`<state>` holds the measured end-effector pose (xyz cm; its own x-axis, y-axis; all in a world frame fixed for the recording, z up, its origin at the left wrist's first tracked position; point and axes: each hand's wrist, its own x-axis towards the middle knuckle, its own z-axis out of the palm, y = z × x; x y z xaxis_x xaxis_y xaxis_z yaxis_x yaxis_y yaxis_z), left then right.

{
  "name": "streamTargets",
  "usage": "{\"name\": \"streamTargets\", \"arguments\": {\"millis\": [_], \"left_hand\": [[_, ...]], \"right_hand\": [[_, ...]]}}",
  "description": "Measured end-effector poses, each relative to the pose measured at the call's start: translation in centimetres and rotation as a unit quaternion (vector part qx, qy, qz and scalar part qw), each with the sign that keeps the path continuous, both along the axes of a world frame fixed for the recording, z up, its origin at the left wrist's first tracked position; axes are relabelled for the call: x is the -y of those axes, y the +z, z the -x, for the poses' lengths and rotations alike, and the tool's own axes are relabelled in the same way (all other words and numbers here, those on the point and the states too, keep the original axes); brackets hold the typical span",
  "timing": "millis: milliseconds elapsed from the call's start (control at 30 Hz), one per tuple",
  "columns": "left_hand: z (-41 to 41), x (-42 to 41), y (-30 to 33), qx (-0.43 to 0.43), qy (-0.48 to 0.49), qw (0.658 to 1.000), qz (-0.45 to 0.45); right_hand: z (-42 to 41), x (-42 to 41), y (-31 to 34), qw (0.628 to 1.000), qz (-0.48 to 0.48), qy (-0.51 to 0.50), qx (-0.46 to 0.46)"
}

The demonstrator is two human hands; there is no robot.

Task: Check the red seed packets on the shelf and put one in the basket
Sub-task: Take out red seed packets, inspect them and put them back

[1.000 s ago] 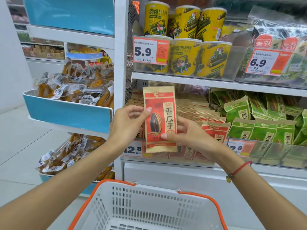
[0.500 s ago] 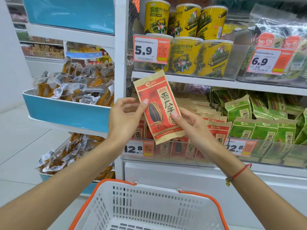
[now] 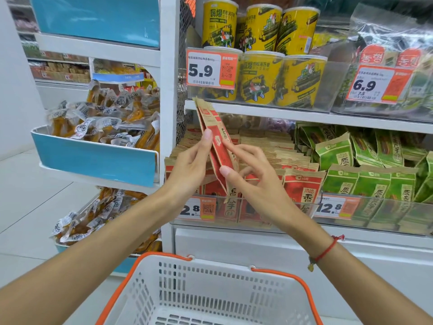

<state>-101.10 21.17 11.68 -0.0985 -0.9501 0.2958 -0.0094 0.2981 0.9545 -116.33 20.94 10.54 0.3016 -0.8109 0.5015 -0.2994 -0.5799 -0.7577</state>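
Note:
A red seed packet [image 3: 216,139] is held up in front of the shelf, turned nearly edge-on and tilted with its top to the left. My left hand [image 3: 189,165] pinches its left side between thumb and fingers. My right hand [image 3: 253,177] holds its lower right edge, thumb on the near face. More red seed packets [image 3: 302,186] stand in rows on the shelf behind. The white basket [image 3: 234,275] with orange handles sits below my arms, and the part of it in view is empty.
Green seed packets [image 3: 372,181] fill the shelf to the right. Yellow canisters [image 3: 260,76] stand on the shelf above, behind a 5.9 price tag [image 3: 210,69]. A blue bin [image 3: 93,158] of wrapped snacks juts out at left. White floor lies further left.
The packet has turned from facing me to nearly edge-on, and has tilted further left. Both hands shifted their hold along its edges as it rotated.

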Motion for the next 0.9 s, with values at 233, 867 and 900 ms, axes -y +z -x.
{"name": "streamTargets", "arguments": {"millis": [233, 867, 900], "left_hand": [[-1.7, 0.4, -0.3, -0.029, -0.131, 0.988, -0.071], [-0.2, 0.3, -2.3, -0.092, -0.092, 0.982, -0.14], [-0.4, 0.4, -2.2, -0.105, -0.083, 0.982, -0.134]], "right_hand": [[2.2, 1.0, 1.8, 0.989, -0.104, -0.072, 0.081], [0.8, 0.6, 0.9, 0.99, -0.01, -0.142, -0.019], [0.7, 0.5, 0.8, 0.993, 0.002, -0.113, -0.047]]}}
